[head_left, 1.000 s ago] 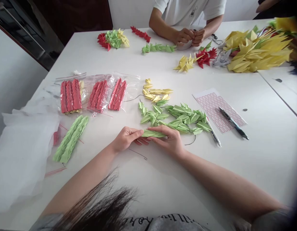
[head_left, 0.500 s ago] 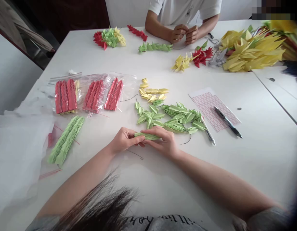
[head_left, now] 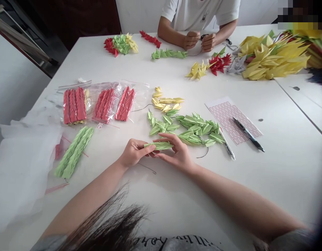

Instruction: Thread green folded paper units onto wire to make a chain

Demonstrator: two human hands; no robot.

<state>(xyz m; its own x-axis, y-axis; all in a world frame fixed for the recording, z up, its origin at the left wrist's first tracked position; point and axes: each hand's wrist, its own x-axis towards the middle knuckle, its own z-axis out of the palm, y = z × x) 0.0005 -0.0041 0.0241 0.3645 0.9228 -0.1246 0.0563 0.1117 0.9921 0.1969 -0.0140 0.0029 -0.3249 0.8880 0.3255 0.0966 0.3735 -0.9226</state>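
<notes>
My left hand (head_left: 134, 152) pinches the left end of a green folded-paper strip (head_left: 163, 145) between thumb and fingers. The strip lies level, just above the table. Around its right end my right hand (head_left: 182, 155) is open, thumb and fingers spread apart; whether a fingertip still touches the paper I cannot tell. Just beyond the hands lies a heap of green folded-paper pieces (head_left: 194, 127), with a dark thread (head_left: 203, 153) trailing from it. Yellow folded-paper pieces (head_left: 167, 101) sit behind. Below the left hand a thin wire with a looped end (head_left: 149, 168) rests on the table.
Red paper strips (head_left: 74, 106) in clear bags are at left, near green strips (head_left: 74, 151) and white sheeting (head_left: 22, 174). A label sheet (head_left: 223, 111), black pen (head_left: 248, 134) and white pen (head_left: 228, 148) lie right. Across the table are a person's hands (head_left: 199, 41) and yellow paper pieces (head_left: 275, 59).
My right fingers have lifted and spread away from the strip, showing more of it. The left hand keeps its pinch. The view has shifted slightly, and the person opposite has moved their hands a little.
</notes>
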